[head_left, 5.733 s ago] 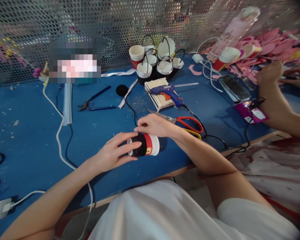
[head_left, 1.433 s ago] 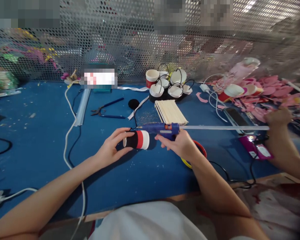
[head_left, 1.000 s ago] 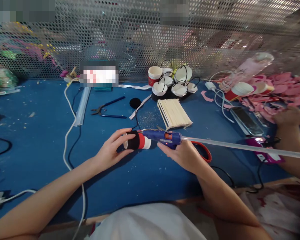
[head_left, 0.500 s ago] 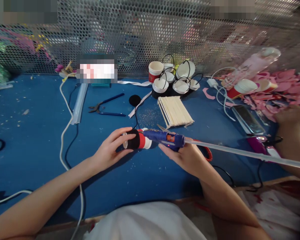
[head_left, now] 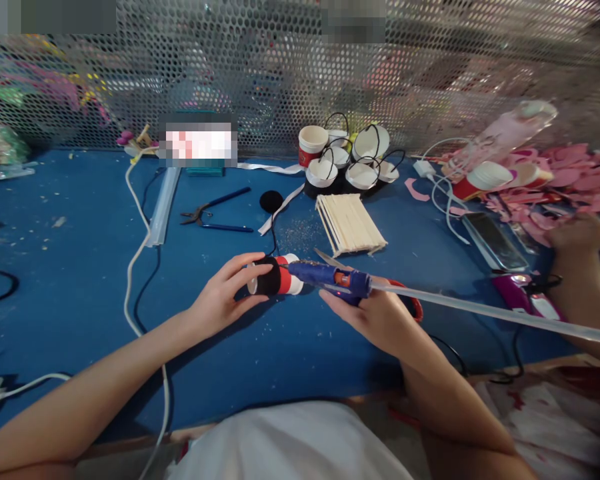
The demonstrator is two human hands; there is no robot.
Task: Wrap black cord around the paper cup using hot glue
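Observation:
A small paper cup [head_left: 279,283] wrapped in black and red lies on its side on the blue table [head_left: 70,280]. My left hand [head_left: 223,297] grips its bottom end with curled fingers. My right hand [head_left: 375,313] is closed round a blue glue gun [head_left: 333,279], whose nozzle touches the top of the cup. A long clear glue stick [head_left: 490,311] juts out of the gun's back toward the right.
Red-handled scissors [head_left: 410,303] lie under my right hand. Wooden sticks [head_left: 347,223], pliers [head_left: 215,213], a black pompom [head_left: 271,200] and several handled cups [head_left: 350,163] lie farther back. Another person's hand [head_left: 577,233] works at right beside a phone [head_left: 493,239] and pink cut-outs [head_left: 565,173]. A mesh wall closes the back.
My right hand left the cup, picked up the glue gun from the stick pile and brought its nozzle to the cup. The left hand has kept hold of the cup.

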